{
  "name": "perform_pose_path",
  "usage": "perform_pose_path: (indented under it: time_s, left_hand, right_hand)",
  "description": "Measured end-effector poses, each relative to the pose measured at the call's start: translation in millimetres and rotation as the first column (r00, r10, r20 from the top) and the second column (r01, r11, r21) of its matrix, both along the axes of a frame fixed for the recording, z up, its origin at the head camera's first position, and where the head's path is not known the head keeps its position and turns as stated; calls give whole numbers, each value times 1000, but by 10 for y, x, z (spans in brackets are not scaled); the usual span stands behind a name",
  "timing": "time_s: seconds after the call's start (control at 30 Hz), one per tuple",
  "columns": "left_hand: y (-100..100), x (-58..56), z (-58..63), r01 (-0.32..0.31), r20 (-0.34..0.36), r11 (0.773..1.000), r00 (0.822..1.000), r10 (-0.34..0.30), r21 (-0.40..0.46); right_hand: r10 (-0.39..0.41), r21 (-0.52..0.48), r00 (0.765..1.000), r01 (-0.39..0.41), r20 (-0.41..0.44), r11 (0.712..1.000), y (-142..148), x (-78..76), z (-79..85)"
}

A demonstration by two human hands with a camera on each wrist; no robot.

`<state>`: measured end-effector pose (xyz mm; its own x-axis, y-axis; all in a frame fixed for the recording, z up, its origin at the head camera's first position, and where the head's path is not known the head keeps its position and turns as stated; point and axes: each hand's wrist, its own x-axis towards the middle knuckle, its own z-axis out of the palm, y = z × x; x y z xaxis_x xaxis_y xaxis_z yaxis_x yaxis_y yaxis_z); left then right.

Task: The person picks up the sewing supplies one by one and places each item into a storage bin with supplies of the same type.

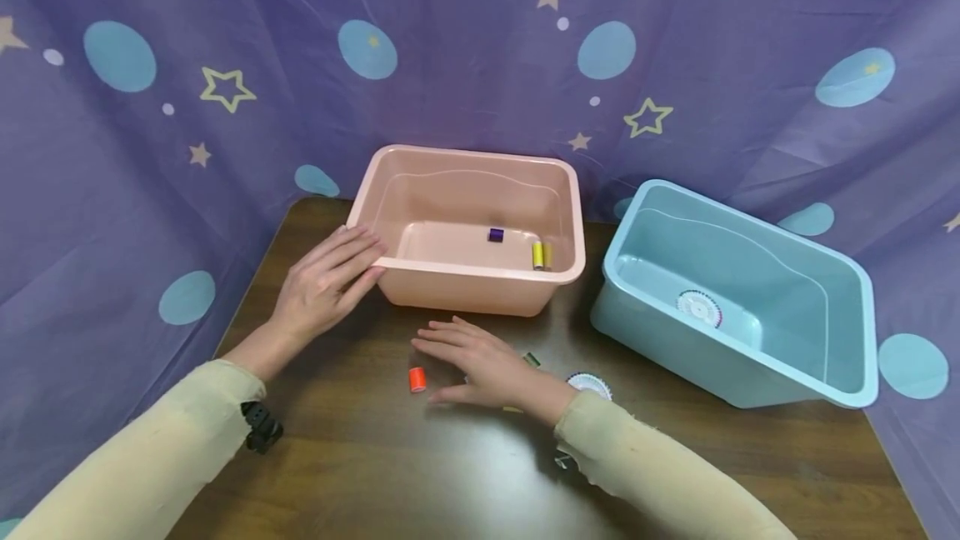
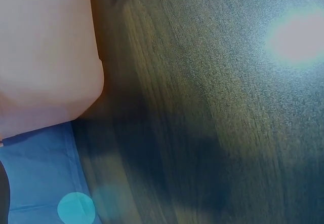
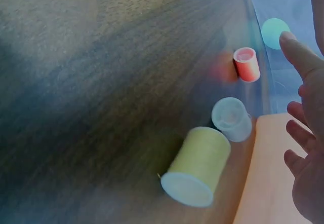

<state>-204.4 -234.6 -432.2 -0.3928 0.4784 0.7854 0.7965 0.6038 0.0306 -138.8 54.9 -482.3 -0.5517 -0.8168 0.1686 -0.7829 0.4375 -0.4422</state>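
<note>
My left hand rests on the front left corner of the pink bin, fingers extended over its rim. A purple thread spool and a yellow spool lie inside this bin. Over the table in front of it, my right hand hovers with loosely spread fingers and holds nothing. An orange spool stands just left of those fingers. In the right wrist view, a pale spool and a pale yellow spool are on the table below the hand, which mostly hides them from the head view.
A blue bin stands at the right with a pin wheel inside. Beside my right wrist lie another pin wheel and a small green item. A small metallic piece shows by the right sleeve. A purple curtain hangs behind the table.
</note>
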Motion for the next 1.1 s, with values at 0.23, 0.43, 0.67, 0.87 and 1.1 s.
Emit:
perform_pose_path:
  time_s: [0.23, 0.43, 0.67, 0.87, 1.1]
  left_hand:
    - [1, -1, 5, 1, 4, 1000, 1000, -1, 8]
    - [-2, -7, 9, 12, 4, 1000, 1000, -12, 17]
    - [-9, -9, 3, 20, 6, 1000, 1000, -20, 15]
    - [-7, -7, 3, 22, 8, 1000, 1000, -22, 16]
    - [-9, -2, 3, 14, 9, 1000, 1000, -14, 9]
  right_hand:
    - [6, -16, 1000, -6, -14, 1000, -96, -22, -97]
    - [4, -35, 1000, -3, 23, 999, -159, -9, -150]
    - [-34, 9, 998, 33, 60, 999, -224, 17, -190]
    - [-53, 5, 995, 53, 85, 999, -261, 17, -214]
    - [-83, 42, 990, 79, 113, 996, -275, 22, -224]
